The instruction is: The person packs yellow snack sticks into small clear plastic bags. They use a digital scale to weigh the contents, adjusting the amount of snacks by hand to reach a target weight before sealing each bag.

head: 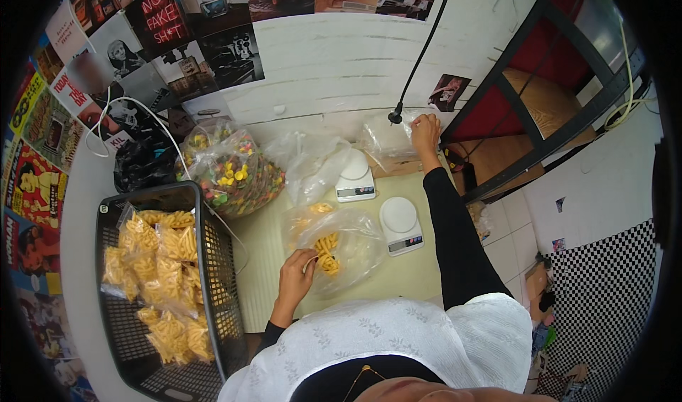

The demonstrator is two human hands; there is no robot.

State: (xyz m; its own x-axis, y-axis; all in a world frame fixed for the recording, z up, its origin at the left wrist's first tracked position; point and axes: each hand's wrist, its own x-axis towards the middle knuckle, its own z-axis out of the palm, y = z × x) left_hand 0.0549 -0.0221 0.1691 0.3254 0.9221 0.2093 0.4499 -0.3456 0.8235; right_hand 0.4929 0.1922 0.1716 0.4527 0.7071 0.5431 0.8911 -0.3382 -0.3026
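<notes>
My right hand (425,134) reaches to the back of the table, its fingers on the edge of a stack of clear plastic bags (389,138); whether they pinch one is hard to tell. My left hand (297,275) is at the near left side of a large clear plastic bag (362,242), which lies partly opened with yellow stick-shaped snacks (327,253) inside. The left fingers are bent at the bag's rim beside the snacks; their grip is partly hidden. Two white digital kitchen scales stand beyond and right of the bag, one at the back (355,178), one nearer (401,223).
A black plastic basket (210,274) with several packed snack bags (165,263) stands at the left. Behind it are a big bag of colourful pieces (234,173) and a black plastic bag (144,162). A black cable with a plug (395,115) hangs near my right hand.
</notes>
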